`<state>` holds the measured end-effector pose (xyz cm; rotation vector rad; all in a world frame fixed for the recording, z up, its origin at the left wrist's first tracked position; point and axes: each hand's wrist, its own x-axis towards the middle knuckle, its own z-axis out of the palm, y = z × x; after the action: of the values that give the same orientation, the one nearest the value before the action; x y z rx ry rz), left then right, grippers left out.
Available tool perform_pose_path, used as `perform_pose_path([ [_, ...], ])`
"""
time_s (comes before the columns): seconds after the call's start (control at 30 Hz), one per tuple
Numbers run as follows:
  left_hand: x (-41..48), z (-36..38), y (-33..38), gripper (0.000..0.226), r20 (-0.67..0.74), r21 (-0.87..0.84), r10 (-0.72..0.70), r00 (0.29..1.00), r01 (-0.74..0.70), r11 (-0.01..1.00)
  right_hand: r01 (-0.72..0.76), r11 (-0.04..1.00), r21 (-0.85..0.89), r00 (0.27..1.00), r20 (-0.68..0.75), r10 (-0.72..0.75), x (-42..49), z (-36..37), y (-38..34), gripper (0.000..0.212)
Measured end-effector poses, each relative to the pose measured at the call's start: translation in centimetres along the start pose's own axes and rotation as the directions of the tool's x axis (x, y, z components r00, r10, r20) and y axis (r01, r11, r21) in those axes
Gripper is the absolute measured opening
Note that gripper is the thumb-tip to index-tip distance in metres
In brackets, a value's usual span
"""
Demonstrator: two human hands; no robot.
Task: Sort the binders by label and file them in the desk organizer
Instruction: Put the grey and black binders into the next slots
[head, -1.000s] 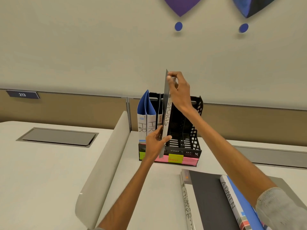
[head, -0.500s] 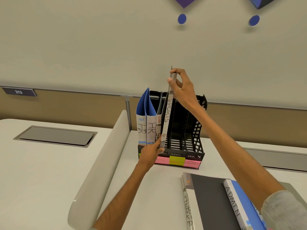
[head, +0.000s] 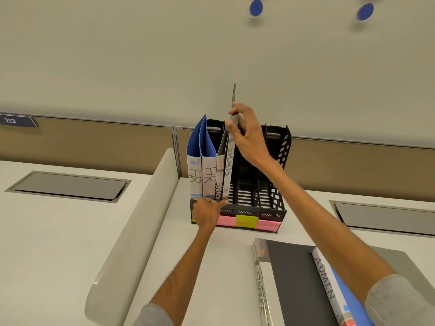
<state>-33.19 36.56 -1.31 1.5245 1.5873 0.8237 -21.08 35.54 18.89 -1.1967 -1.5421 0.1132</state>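
A black slotted desk organizer point(head: 270, 208) stands at the back of the desk with pink and yellow sticky labels along its front. Two blue HR binders point(head: 202, 170) fill its left slots, and a grey SPORTS binder point(head: 220, 184) stands beside them. A second thin SPORTS binder point(head: 229, 161) stands upright in the same area, its lower end inside the organizer. My right hand point(head: 247, 135) pinches that binder near its top. At its bottom corner my left hand point(head: 208, 211) grips it against the organizer's front.
FINANCE point(head: 261, 283) and ADMIN point(head: 326, 278) binders lie stacked flat at the near right. A curved white divider point(head: 131, 231) runs along the desk's left side. Grey cable hatches point(head: 68, 187) are set into the desks on both sides.
The SPORTS binder has gone down into the organizer next to the other SPORTS binder. My right hand slid lower along its spine and my left hand followed to its base.
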Motion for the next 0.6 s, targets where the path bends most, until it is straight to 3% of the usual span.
perform_pose_path([
  [0.1, -0.3, 0.1, -0.5, 0.035, 0.085, -0.053, 0.049, 0.995, -0.045, 0.998, -0.034, 0.998, -0.052, 0.999, 0.027, 0.035, -2.2, 1.2, 2.1, 0.024],
  [0.43, -2.0, -0.6, -1.3, 0.037, 0.113, -0.037, 0.05, 0.992, -0.046, 0.998, -0.19, 0.981, -0.032, 0.966, 0.17, 0.193, -4.8, 1.7, 3.5, 0.031],
  [0.6, -4.0, -1.0, -1.7, 0.034, 0.162, -0.003, 0.037, 0.986, -0.037, 0.999, -0.239, 0.968, 0.074, 0.964, 0.135, 0.228, -7.6, 0.4, 3.0, 0.056],
])
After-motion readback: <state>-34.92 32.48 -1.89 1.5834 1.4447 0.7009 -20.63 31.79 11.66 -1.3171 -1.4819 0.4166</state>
